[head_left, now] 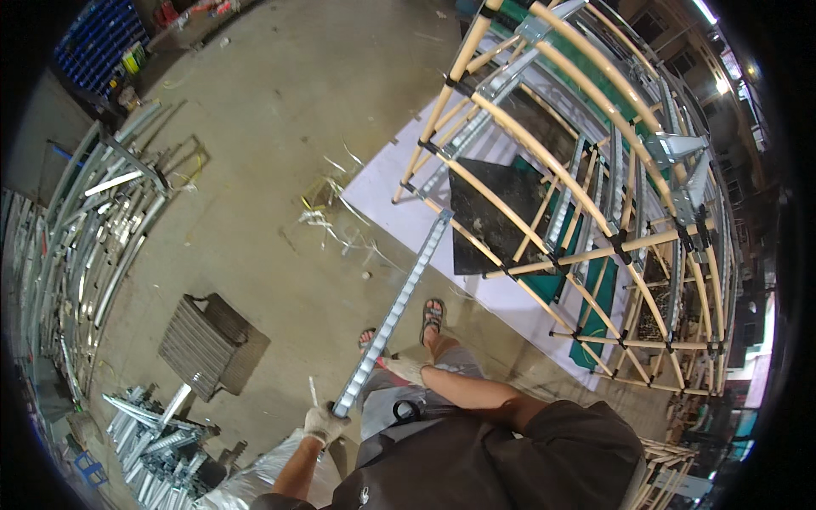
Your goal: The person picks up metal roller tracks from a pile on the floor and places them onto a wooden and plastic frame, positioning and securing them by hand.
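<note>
A long roller track (395,310), a metal rail lined with pale rollers, runs slantwise up from my body. My left hand (325,422), in a light work glove, is closed around its near, dark-capped end. The far end meets the lower left edge of a rack (544,246) of beige pipes with black and metal joints. A thin pale strip stands up beside my left hand. My gloved right hand (406,369) is in front of my thighs, just right of the track. Its fingers look curled, with a bit of red at their tips that I cannot make out.
A grey woven basket (204,340) stands on the floor to the left. Metal rails (110,229) lie stacked at the far left, and metal parts (157,446) are heaped at the lower left. Pale sheeting (382,191) lies under the rack; loose strips (319,212) litter the floor beside it.
</note>
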Demonstrator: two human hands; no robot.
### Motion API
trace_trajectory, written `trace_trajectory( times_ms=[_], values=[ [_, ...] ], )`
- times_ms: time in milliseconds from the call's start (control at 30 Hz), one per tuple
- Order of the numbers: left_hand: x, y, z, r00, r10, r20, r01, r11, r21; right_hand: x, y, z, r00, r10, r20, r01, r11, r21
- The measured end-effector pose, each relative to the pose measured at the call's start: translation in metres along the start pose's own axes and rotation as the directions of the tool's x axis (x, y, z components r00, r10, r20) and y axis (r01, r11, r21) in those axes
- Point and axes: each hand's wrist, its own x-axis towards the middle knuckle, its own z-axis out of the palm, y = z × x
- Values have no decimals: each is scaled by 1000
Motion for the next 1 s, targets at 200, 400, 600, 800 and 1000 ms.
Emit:
trace_trajectory(
  times_ms=[200, 400, 600, 800, 1000],
  values=[
    [145, 71, 62, 987, 150, 63, -155, 985, 78, 67, 51, 10, 962, 251, -111, -92, 676, 731],
    [289, 186, 155, 965, 257, 49, -254, 965, -65, 183, 99, -139, 706, 438, -556, 337, 483, 808],
    [350, 325, 149, 939, 318, -133, -337, 927, -163, 244, 138, -367, 446, 391, -805, 438, 689, 578],
    [386, 234, 246, 990, -138, -11, 79, 625, -777, 280, 156, -554, 211, 292, -933, 342, 872, 350],
    [356, 110, 352, 937, -320, 141, 343, 764, -547, 317, 171, -701, -10, 219, -976, -110, 970, 218]
  ],
)
